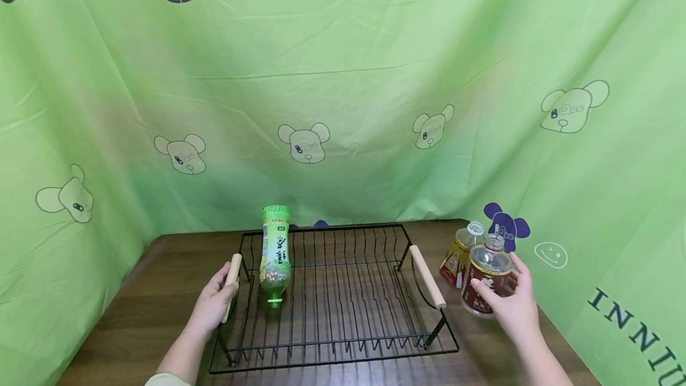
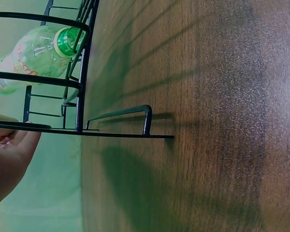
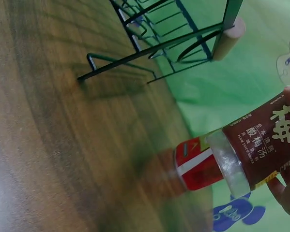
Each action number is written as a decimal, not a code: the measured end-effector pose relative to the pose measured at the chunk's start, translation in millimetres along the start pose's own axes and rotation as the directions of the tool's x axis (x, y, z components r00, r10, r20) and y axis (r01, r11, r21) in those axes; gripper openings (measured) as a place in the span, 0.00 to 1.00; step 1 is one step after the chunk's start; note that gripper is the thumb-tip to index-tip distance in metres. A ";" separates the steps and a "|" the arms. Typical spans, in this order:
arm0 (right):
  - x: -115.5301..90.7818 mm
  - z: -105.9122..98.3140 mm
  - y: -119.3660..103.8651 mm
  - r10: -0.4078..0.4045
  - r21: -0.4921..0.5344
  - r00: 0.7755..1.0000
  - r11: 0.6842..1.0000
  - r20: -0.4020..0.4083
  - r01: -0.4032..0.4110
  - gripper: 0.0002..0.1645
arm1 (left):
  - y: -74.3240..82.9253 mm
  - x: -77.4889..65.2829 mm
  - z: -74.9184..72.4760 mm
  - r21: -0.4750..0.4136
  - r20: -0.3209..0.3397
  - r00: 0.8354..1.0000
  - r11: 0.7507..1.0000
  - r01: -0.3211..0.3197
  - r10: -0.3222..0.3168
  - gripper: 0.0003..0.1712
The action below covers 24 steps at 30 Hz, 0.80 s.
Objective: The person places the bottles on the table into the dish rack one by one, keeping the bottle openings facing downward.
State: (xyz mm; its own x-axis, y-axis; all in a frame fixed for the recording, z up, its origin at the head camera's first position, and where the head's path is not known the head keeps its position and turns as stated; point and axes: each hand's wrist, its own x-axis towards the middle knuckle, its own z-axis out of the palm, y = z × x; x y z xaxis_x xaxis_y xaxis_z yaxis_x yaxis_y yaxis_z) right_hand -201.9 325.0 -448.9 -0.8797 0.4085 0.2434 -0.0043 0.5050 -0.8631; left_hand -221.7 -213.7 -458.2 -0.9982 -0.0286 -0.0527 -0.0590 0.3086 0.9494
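My left hand grips the left wooden handle of a black wire dish rack. Along the rack's left side lies a green plastic tea bottle, its green neck toward me. On the right, my right hand holds a clear plum juice bottle with a dark red label, thumb on one side and fingers round the other. It is uncapped and nearly upright. Behind it stands a second bottle with a red and yellow label, partly hidden. In the right wrist view the plum juice bottle's base overlaps this second bottle.
The rack's right wooden handle rises close to the two bottles at the right. A dark brown wooden table lies under everything. Green patterned cloth hangs behind the table and along both sides.
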 end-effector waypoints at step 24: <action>15.4 19.0 -75.0 -0.198 0.041 0.969 0.980 0.149 0.194 0.58 | -1.0 1.3 -0.1 0.007 -0.004 1.000 1.000 -0.012 0.012 0.36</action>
State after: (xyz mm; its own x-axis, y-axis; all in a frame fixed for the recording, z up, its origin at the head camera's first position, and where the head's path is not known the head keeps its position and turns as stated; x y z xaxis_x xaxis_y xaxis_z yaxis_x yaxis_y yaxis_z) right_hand -224.2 279.0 -388.9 -0.9222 0.1828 0.3407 -0.1941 0.5432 -0.8169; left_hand -222.9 -214.2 -459.2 -0.9988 -0.0290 -0.0399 -0.0470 0.3157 0.9477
